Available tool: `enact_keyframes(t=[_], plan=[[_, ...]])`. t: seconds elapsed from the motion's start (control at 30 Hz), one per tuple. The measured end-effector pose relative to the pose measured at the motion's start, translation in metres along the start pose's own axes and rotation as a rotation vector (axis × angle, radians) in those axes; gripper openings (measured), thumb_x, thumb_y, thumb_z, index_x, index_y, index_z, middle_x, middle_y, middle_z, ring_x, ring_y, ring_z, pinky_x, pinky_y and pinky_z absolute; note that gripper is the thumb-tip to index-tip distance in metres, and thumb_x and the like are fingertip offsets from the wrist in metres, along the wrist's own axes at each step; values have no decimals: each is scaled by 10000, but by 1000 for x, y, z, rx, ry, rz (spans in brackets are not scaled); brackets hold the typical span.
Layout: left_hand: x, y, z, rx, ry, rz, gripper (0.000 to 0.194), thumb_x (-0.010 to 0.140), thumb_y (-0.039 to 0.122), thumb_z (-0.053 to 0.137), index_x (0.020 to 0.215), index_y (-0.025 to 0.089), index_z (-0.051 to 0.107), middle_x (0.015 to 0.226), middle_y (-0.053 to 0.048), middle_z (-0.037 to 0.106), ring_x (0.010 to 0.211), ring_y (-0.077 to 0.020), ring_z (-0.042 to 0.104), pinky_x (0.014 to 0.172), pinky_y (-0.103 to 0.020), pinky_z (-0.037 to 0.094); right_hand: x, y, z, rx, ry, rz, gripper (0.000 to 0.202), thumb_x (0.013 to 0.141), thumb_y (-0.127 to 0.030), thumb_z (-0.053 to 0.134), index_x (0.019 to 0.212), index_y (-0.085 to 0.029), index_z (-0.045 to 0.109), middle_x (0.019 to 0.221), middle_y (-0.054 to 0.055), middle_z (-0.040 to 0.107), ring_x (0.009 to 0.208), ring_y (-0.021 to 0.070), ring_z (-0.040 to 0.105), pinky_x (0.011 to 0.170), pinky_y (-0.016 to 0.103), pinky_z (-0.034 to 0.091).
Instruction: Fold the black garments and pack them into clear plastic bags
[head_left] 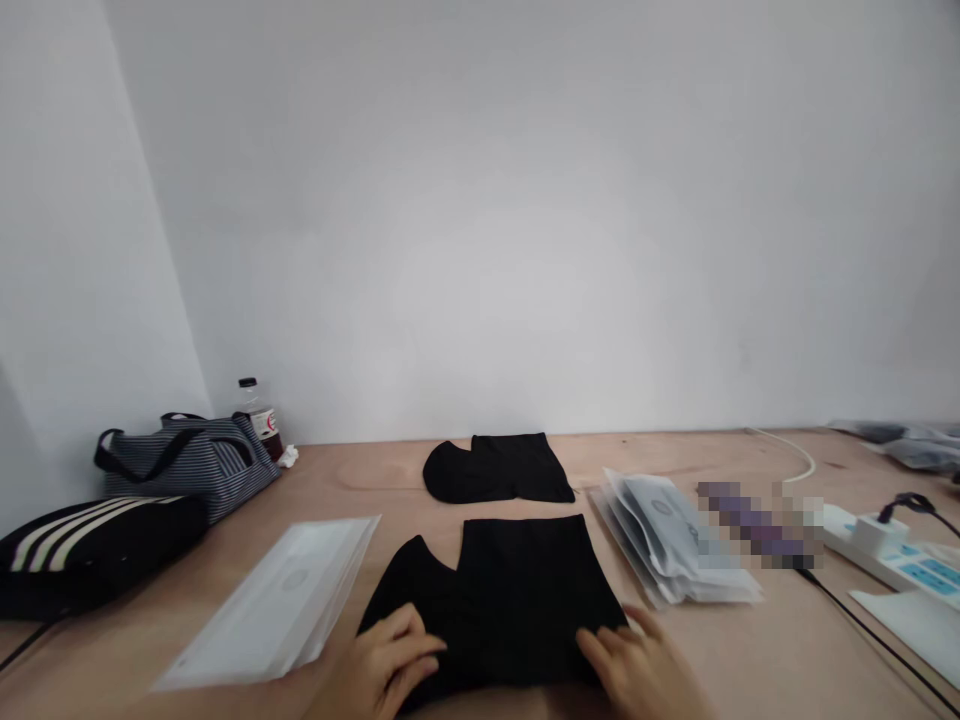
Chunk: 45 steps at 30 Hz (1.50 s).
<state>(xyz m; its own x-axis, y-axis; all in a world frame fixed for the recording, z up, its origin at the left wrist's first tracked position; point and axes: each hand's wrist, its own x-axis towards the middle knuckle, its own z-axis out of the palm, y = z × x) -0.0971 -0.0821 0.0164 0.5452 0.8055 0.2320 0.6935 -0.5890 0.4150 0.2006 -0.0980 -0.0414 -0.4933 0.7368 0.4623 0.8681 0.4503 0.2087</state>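
Observation:
A black cloth piece (517, 590), shaped like a balaclava laid flat on its side, lies on the table in front of me. Its rounded end and notch are to the left, its straight-edged part to the right. My left hand (386, 665) rests on its lower left part, fingers bent but apart. At the lower right edge, my right hand (637, 660) touches the cloth with spread fingertips. Both hands are partly cut off by the frame's bottom. Behind it lies a second black cloth piece (502, 470) of the same shape, flat and untouched.
Clear plastic bags (277, 610) lie left, and a stack of filled bags (675, 540) right. A striped bag (187, 460), a black pouch (97, 550) and a bottle (262, 420) stand far left. Right are a blurred-out object (757, 525), a power strip (885, 545) and a cable (862, 620).

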Motion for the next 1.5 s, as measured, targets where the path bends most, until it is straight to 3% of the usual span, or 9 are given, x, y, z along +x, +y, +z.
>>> enact_keyframes(t=[0.1,0.17,0.3,0.5,0.67,0.83,0.93,1.07,1.5], plan=[[28,-1,-4,16,78,-99,197,837,275,416,847,241,609,798,2,604,749,-155,573,677,-247,424,41,0,-26,-34,-159,246,346,688,16,389,877,-194,589,695,43,636,684,200,605,808,402,337],[49,-5,-5,72,107,-171,138,809,248,454,804,226,591,811,6,616,777,-169,571,692,-258,408,68,4,-30,-26,-215,338,350,696,19,377,898,-175,588,799,79,639,781,219,587,835,424,288],[92,-18,-5,254,80,-320,89,795,231,496,776,225,583,830,6,637,806,-184,581,666,-248,385,103,19,-7,15,-237,423,331,695,-11,422,959,-144,570,901,118,627,921,248,533,896,475,171],[130,-35,10,344,85,-353,79,792,206,523,799,223,600,838,-9,630,831,-194,578,700,-262,371,117,39,30,35,-227,445,337,710,-1,379,934,-151,582,880,104,628,911,252,521,902,559,93],[130,-35,19,389,136,-323,156,756,157,545,884,214,613,938,-45,599,920,-230,535,785,-325,359,118,37,37,59,-182,441,361,741,-19,347,1004,-138,564,1019,134,572,1012,255,461,951,500,109],[117,-21,26,340,189,-172,290,865,194,359,1069,227,562,1091,-42,556,1022,-182,487,875,-291,334,113,19,33,187,-163,308,383,837,-119,284,1150,-175,498,1235,68,463,1207,164,293,1020,330,96],[109,-17,38,309,103,-94,343,883,279,321,1162,233,515,1218,-56,504,1133,-215,419,955,-374,271,107,12,33,371,-260,191,422,887,-373,270,1283,-257,355,1362,36,316,1267,230,170,1009,462,89],[102,-23,53,350,-61,-195,474,854,463,326,1282,266,371,1368,-90,314,1265,-299,201,972,-559,116,100,8,40,424,-407,239,530,834,-597,204,1316,-377,226,1411,24,191,1267,349,74,891,669,4],[98,-24,53,299,-108,-226,538,819,527,346,1295,278,338,1394,-71,257,1281,-267,166,988,-540,95,97,2,39,362,-420,357,624,760,-688,255,1305,-383,259,1406,22,210,1248,404,82,862,692,41]])
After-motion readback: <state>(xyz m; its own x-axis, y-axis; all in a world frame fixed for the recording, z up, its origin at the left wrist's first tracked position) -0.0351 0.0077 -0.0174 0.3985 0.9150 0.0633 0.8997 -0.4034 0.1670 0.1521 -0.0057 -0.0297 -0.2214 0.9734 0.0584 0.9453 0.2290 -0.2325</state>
